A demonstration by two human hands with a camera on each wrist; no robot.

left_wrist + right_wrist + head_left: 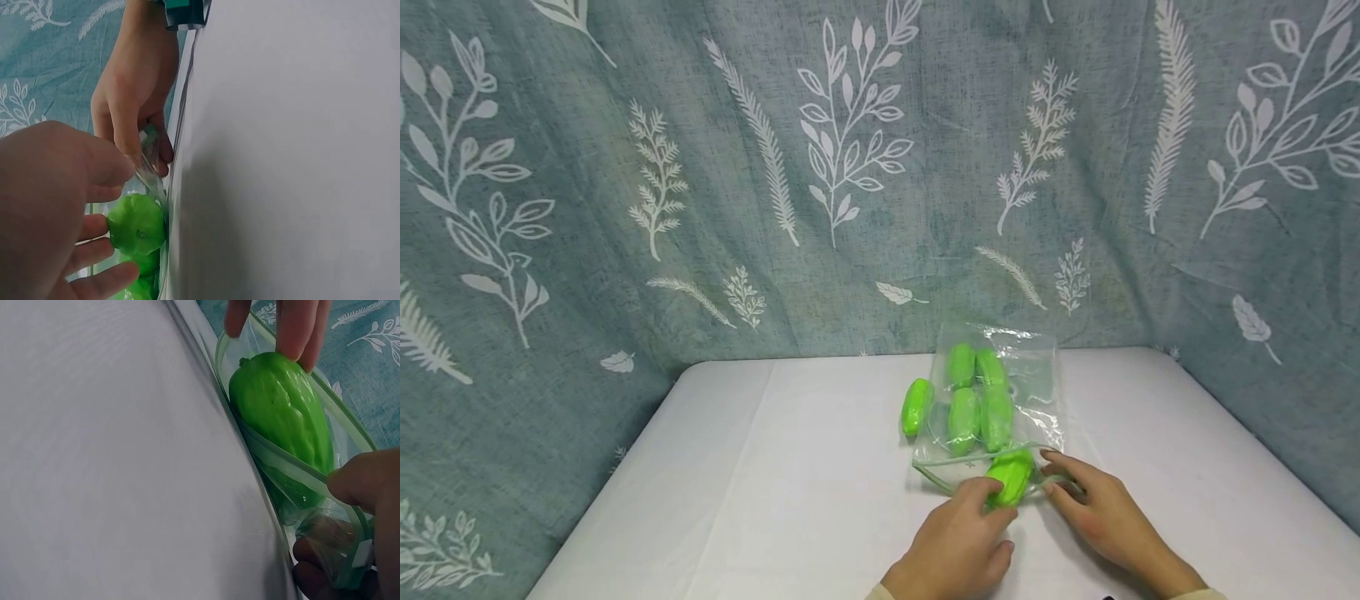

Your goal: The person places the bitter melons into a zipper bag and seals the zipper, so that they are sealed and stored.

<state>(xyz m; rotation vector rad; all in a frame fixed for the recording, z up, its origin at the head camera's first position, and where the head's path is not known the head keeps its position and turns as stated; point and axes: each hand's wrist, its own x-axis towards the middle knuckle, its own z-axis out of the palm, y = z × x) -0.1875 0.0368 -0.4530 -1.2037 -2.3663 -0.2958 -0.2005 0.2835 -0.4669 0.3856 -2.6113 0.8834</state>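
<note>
A clear zip bag (1033, 383) with a green-edged mouth lies on the table, its mouth toward me. Inside it are several glossy green cucumber-like vegetables (964, 421). One more green vegetable (281, 406), ridged and with a small stem nub, sits in the bag's mouth. My left hand (958, 537) touches this one's near end with nearly straight fingers. At the mouth's right corner, my right hand (1097, 508) pinches the bag's edge between thumb and fingers. A loose green vegetable (917, 407) lies just left of the bag.
The white-covered table (805, 467) extends to both sides of the bag. Behind it hangs a blue-green curtain (925, 267) with white leaf patterns, close to the table's far edge. A dark band (184, 14) is worn on the right wrist.
</note>
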